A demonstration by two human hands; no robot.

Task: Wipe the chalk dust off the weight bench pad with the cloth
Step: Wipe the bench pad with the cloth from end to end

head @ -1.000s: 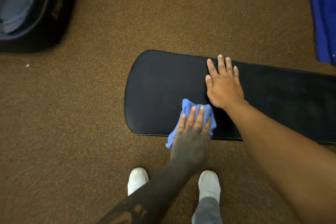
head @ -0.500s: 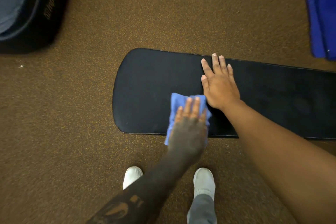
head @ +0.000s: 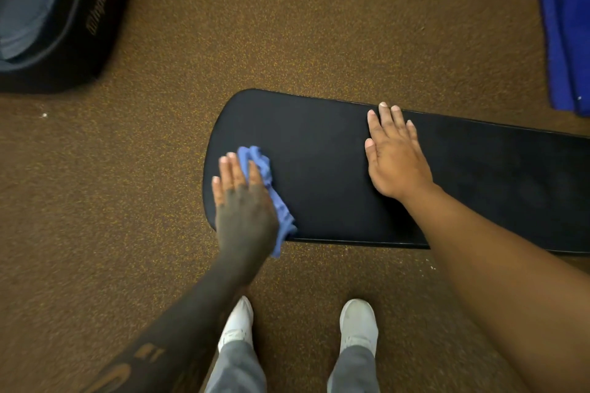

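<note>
My white shoes [head: 358, 322] stand on the brown carpet [head: 287, 25], nearest to me. Just beyond, my left hand [head: 244, 210] lies flat, fingers extended, pressing the blue cloth [head: 267, 183] onto the rounded left end of the black bench pad [head: 319, 169]. My right hand [head: 394, 156] rests open, palm down, on the pad, well apart. Farther off: a dark bag [head: 54, 19] left, blue fabric [head: 565, 25] right.

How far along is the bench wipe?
Done: no chalk shows anywhere on the black bench pad. In hand: left hand presses the blue cloth flat at the pad's rounded end; right hand braces mid-pad. Left: the stretch beyond the right hand, if dusty.
</note>
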